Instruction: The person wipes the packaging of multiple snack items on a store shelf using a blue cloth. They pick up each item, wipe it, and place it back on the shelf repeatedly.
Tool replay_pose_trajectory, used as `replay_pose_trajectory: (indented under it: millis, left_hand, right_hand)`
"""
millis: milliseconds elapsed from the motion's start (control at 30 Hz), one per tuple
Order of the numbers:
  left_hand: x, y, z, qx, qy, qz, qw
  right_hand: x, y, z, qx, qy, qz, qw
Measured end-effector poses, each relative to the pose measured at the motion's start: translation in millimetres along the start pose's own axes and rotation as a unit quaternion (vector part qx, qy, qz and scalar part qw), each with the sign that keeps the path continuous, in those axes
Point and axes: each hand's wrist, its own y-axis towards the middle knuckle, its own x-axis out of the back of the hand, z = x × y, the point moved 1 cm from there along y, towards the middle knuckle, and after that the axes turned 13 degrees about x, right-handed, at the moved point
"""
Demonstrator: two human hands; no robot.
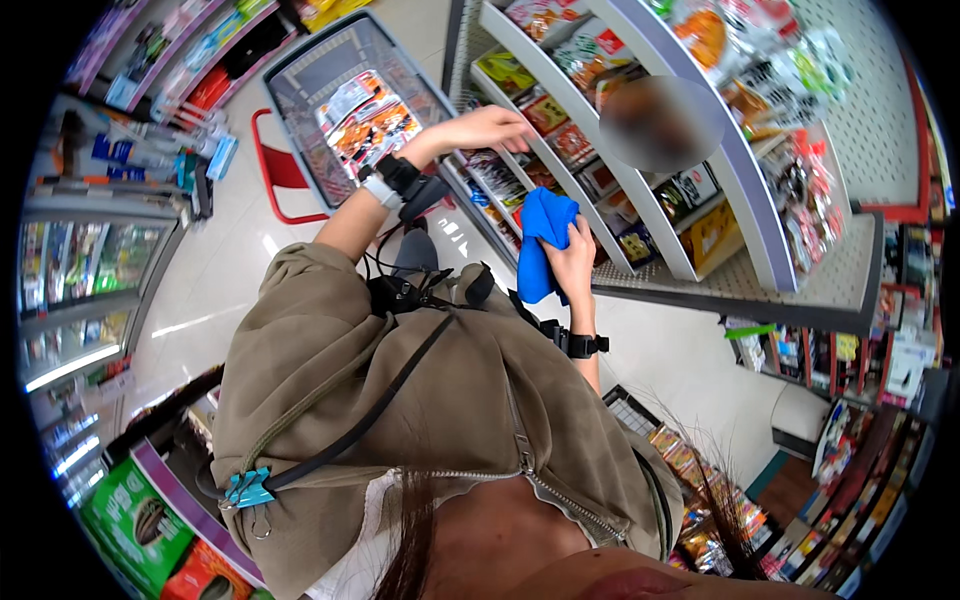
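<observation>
My right hand point(576, 255) grips a folded blue cloth point(541, 236) in front of the shelf unit. My left hand point(491, 129) reaches over the rim of a grey plastic basket point(300, 142), its bent fingers at the edge of a snack shelf point(559, 161). Nothing shows in that hand, and I cannot tell whether its fingertips touch the shelf edge. Inside the basket lie snack packets point(371, 124) in orange, white and red wrapping. Rows of packaged snacks point(566, 142) fill the tilted shelves ahead of both hands.
A red frame point(270, 180) stands beside the basket. Glass-fronted coolers point(90, 259) line the left side. Green bags point(135, 510) sit on a shelf at lower left, and snack packets point(705, 469) at lower right. Pale glossy floor point(217, 277) runs between the shelves.
</observation>
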Motion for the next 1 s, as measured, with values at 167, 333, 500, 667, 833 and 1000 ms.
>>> replay_pose_trajectory:
  millis: [167, 333, 500, 667, 833, 1000]
  left_hand:
    - [77, -64, 63, 0.121, -0.027, -0.160, 0.979]
    - [140, -73, 146, 0.229, -0.099, -0.326, 0.912]
    - [187, -43, 244, 0.358, 0.132, -0.371, 0.847]
    - [174, -31, 285, 0.415, 0.148, -0.396, 0.806]
    - [160, -14, 355, 0.552, 0.003, -0.336, 0.763]
    - [153, -17, 313, 0.580, -0.038, -0.392, 0.713]
  right_hand:
    - [-44, 51, 13, 0.082, 0.001, 0.039, 0.996]
    - [-92, 103, 31, 0.121, 0.015, 0.029, 0.992]
    - [-147, 143, 40, 0.133, 0.023, 0.015, 0.991]
    - [-191, 154, 34, 0.165, -0.049, 0.052, 0.984]
    - [-194, 156, 36, 0.187, -0.074, 0.060, 0.978]
    - [-196, 156, 30, 0.194, -0.062, 0.043, 0.978]
